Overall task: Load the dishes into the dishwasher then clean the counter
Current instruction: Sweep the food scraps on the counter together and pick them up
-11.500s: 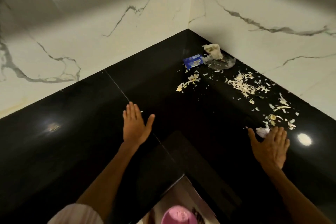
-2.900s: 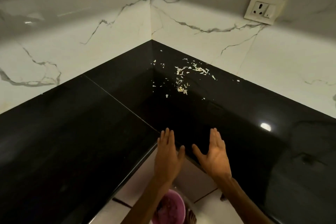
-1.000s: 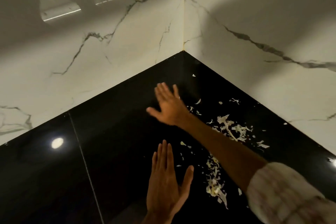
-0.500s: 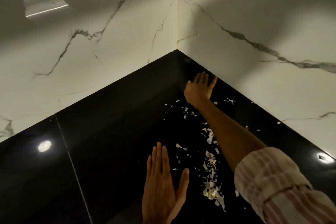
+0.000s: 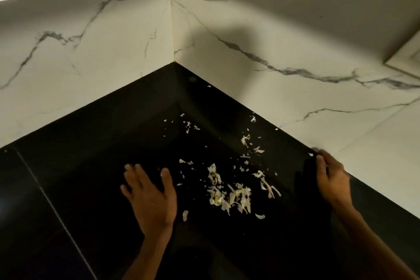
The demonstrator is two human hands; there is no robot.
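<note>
Two bare hands show in the head view: one left hand [image 5: 151, 198] and one right hand [image 5: 332, 179]. There is one glossy black stone tabletop [image 5: 91, 143], made of two slabs that meet along one thin seam [image 5: 54, 209] on the left. Two white marble-patterned wall panels [image 5: 91, 36] meet in one corner behind it. Pale shredded vegetable scraps [image 5: 229, 195] lie scattered on the black surface; the bits are too many and too small to count, but they gather into one main heap between the hands, with two looser sprinklings farther back. One pale framed edge [image 5: 404, 59] shows on the right wall.
</note>
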